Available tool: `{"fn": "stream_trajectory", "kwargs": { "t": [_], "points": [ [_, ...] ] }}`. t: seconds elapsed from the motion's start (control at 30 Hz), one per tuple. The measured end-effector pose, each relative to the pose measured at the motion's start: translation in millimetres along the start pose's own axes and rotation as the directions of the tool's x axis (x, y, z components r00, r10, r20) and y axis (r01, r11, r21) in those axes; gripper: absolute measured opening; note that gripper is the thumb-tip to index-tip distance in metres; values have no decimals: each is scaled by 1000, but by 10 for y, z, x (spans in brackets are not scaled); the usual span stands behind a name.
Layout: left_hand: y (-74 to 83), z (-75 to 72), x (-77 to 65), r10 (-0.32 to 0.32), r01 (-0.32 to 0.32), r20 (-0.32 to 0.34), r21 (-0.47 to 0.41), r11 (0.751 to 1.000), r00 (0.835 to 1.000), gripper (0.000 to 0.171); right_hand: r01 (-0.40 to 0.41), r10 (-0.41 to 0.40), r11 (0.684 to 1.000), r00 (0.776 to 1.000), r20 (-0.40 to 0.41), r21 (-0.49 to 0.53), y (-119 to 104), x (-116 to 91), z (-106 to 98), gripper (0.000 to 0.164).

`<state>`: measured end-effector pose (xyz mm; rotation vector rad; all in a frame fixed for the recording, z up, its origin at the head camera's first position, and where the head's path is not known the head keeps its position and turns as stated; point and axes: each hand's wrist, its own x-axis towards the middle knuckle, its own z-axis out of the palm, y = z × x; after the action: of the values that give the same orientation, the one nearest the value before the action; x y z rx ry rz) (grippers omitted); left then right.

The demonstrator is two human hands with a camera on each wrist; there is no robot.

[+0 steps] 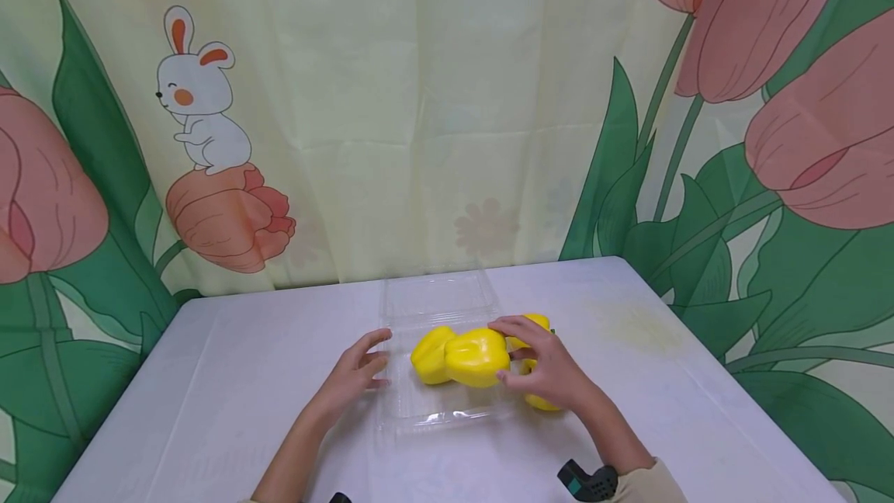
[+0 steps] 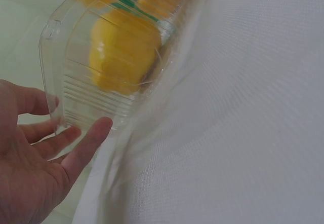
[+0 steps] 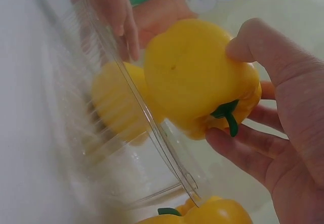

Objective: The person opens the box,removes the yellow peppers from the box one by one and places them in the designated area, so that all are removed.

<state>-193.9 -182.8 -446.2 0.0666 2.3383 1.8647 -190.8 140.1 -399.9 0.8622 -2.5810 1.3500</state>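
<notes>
My right hand [image 1: 548, 363] grips a yellow bell pepper [image 1: 476, 357] with thumb and fingers, over the clear plastic box [image 1: 408, 410]. In the right wrist view, a green stem [image 3: 226, 113] shows on the gripped pepper [image 3: 190, 72], above the box's rim. Another yellow bell pepper [image 1: 427, 355] lies inside the box, partly overlapped by the held one. My left hand [image 1: 356, 371] is at the box's left side, its fingers loosely bent and spread. The left wrist view shows those fingertips right at the box's clear wall [image 2: 76, 95].
Two more yellow bell peppers [image 1: 536, 321] lie to the right of the box, partly hidden by my right hand. The box's clear lid [image 1: 440, 295] is folded back toward the patterned curtain [image 1: 363, 138]. A white cloth covers the table [image 1: 237, 386].
</notes>
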Motion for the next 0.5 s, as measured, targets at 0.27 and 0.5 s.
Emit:
{"fn": "stream_trajectory", "kwargs": {
  "t": [0.27, 0.5],
  "points": [
    [5, -1, -9, 1, -1, 1, -4, 1000, 1000, 47, 0, 0, 1000, 1000, -7, -3, 10, -1, -27, 60],
    [-2, 2, -4, 4, -4, -5, -3, 1000, 1000, 47, 18, -19, 999, 999, -30, -30, 43, 2, -70, 61]
  ]
}}
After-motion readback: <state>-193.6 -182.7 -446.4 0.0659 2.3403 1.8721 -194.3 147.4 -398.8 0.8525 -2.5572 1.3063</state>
